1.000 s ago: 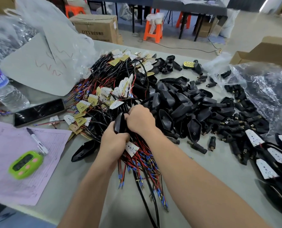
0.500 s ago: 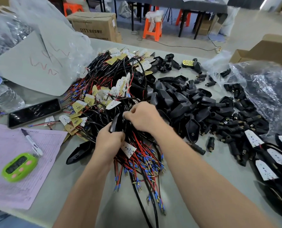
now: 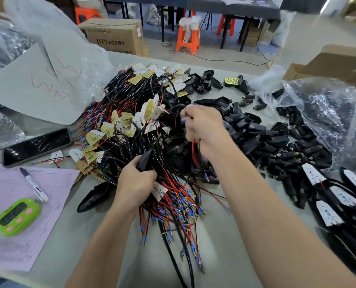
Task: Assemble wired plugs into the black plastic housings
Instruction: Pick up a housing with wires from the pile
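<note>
Black housing (image 3: 145,161): one piece, tilted, held in the left grip (image 3: 134,186), whose fingers and thumb are curled round its lower end, over the near side of the wire heap. Right grip (image 3: 206,129): raised over the middle of the heap, fingers curled round a red wire (image 3: 193,147) and a black one beside it, both hanging below the fist; the fingertips are blurred. Wire heap (image 3: 131,129): tangled red and black leads, many carrying small white or yellow dotted boards, at the centre of the desk (image 3: 69,235). Loose wire ends (image 3: 179,206) with blue sleeves and brass tips fan toward the near edge between the two forearms. Spare housing (image 3: 94,196): lying alone on the desk just left of the left wrist. Housing pile (image 3: 256,132): many black shells, touching the right side of the heap. Plugs (image 3: 285,161): black barrels with brass tips, scattered right of that pile. Finished pieces (image 3: 329,196): black shells with white dotted boards, at the near right. Clear bag (image 3: 329,113): far right, holding more black parts. Left side: phone (image 3: 35,146), marker (image 3: 34,185) and green timer (image 3: 17,217) on a pink form (image 3: 10,246), water bottle (image 3: 0,125). Beyond the desk: cardboard box (image 3: 114,36), orange stool (image 3: 188,38).
</note>
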`<state>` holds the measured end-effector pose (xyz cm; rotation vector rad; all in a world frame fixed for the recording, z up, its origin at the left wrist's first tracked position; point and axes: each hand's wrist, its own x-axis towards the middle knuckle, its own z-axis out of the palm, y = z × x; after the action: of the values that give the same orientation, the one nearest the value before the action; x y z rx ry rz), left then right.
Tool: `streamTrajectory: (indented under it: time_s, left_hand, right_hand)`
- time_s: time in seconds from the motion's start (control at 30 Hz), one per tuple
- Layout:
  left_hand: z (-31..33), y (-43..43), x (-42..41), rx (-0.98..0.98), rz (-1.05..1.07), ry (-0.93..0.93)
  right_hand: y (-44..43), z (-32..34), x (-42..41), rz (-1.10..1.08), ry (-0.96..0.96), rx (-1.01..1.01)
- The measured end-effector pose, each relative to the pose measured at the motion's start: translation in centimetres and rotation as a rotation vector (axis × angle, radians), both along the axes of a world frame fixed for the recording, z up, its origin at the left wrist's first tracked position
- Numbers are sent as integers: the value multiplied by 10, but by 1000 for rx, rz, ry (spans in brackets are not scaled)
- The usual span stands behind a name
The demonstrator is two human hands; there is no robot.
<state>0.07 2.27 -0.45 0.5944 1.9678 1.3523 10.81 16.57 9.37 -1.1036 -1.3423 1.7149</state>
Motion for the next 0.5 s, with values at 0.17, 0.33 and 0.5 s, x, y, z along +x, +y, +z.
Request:
streamTrajectory:
  time_s: [0.17, 0.33, 0.5]
  left_hand:
    - [6, 2, 4, -26, 35, 49]
    - [13, -1, 9, 93, -11, -17]
    - [31, 8, 37, 294, -133, -459]
  right_hand:
    - [-7, 19, 47, 489, -307, 225]
    - [-10, 18, 104, 466, -349, 353]
    - [-33, -21, 138, 197, 140, 90]
